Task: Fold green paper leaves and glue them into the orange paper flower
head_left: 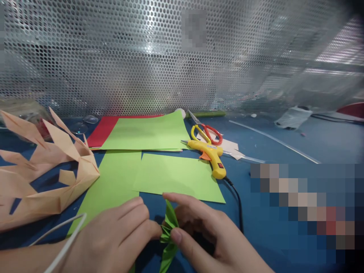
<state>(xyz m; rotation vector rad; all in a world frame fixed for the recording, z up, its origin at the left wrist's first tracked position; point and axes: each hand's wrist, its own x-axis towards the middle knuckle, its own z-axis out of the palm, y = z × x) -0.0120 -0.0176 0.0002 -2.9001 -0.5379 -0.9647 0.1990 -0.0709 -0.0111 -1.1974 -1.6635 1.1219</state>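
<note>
Blue tabletop, perforated screen behind; folded paper held.

The folded paper is green — the glue gun yellow, trigger orange.

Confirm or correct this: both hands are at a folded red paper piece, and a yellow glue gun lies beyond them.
One correction: the folded paper piece is green, not red, as the head view shows. The left hand and right hand are at it, and the yellow glue gun lies beyond them.

Perforated silvery screen, blue tabletop
</note>
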